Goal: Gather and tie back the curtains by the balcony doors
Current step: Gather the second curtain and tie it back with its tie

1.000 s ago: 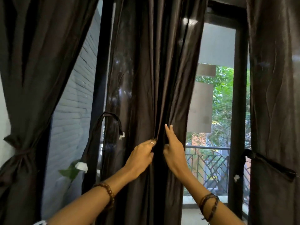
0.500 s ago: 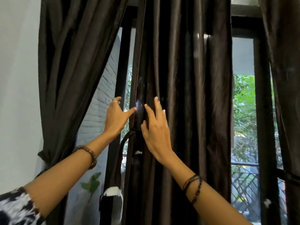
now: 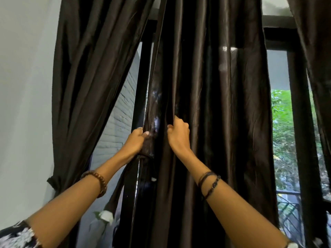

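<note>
Balcony doors with a dark frame (image 3: 295, 122) are filling the single head view, with green foliage (image 3: 284, 126) showing through the glass at about three o'clock and a pale wall (image 3: 25, 104) running down the nine o'clock side.

As far as this view shows, the job is sitting partway. At nine o'clock the left curtain (image 3: 86, 83) is already hanging swept aside and cinched into a knot-like waist low against the wall, so that panel looks done. Dead centre, the middle curtain (image 3: 211, 104) is hanging full and loose, and it is the one being gathered now. A dark tieback loop (image 3: 125, 185) is dangling at about seven o'clock, beside the door frame, not yet wrapped round the cloth. At one to three o'clock the right curtain (image 3: 317, 59) is only partly in frame; I cannot tell whether it is tied.

The left hand (image 3: 136, 142) is curling round the near edge of the middle curtain, gripping a bunched fold. The right hand (image 3: 179, 135) is pinching a pleat just beside it, fingers closed on fabric.

The cloth is dark brown and satiny, catching soft highlights, lightly creased, and falling in long vertical pleats. It is likely sliding easily, so a firm bunch seems needed before tying.
</note>
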